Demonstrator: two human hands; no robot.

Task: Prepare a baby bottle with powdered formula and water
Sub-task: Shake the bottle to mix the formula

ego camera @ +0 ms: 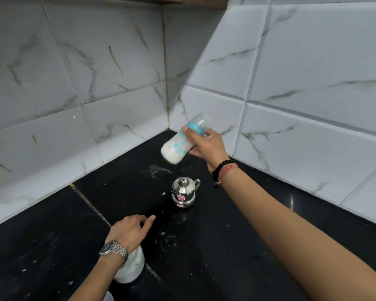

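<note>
Milky-white fill: the baby bottle holds pale liquid in its lower end, blurred, tilted with the capped top toward 1 o'clock, held in the air above the counter near the tiled corner.
Right grip: the right hand is wrapped round the bottle's upper half, fingers curled over the turquoise collar; the base hangs free toward 7 o'clock.
Step judged: mixing by shaking, since the bottle looks closed and smeared by motion.
Doing it well: keep the fingers over the collar so the cap cannot loosen, swing from the wrist, and check for lumps at the base.
Steel pot: a small lidded steel pot stands on the counter at 6 o'clock of the bottle, well apart; keep the swing above it.
Spilt powder: white specks lie at 7 o'clock of the bottle.
Left grip: the left hand is empty, fingers loosely bent, forefinger out, over the counter.
White container: a white container sits just under the left wrist.
</note>
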